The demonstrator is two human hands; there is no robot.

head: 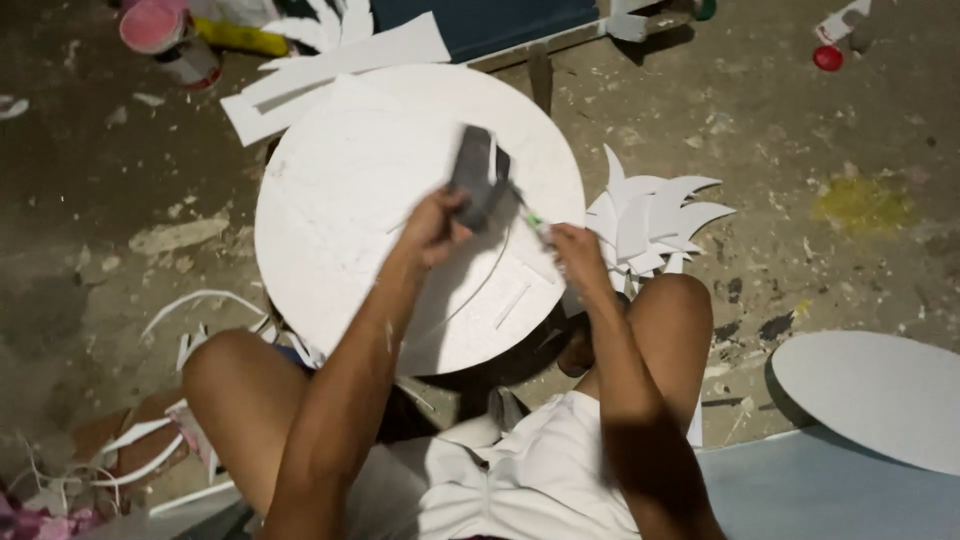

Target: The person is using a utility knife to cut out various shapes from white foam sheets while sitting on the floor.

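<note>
Left hand (432,226) grips a dark grey, motion-blurred tool (478,178) over the middle of a round white board (340,190). Right hand (578,252) pinches a thin green-tipped tool (533,220) near the board's right edge. White feather-shaped cutouts (650,220) lie just beside that edge. Pink-lidded can (168,38) at floor's top-left; 1 white oval board (880,395) at lower right.

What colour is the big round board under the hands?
White, the round board in the head view.
</note>
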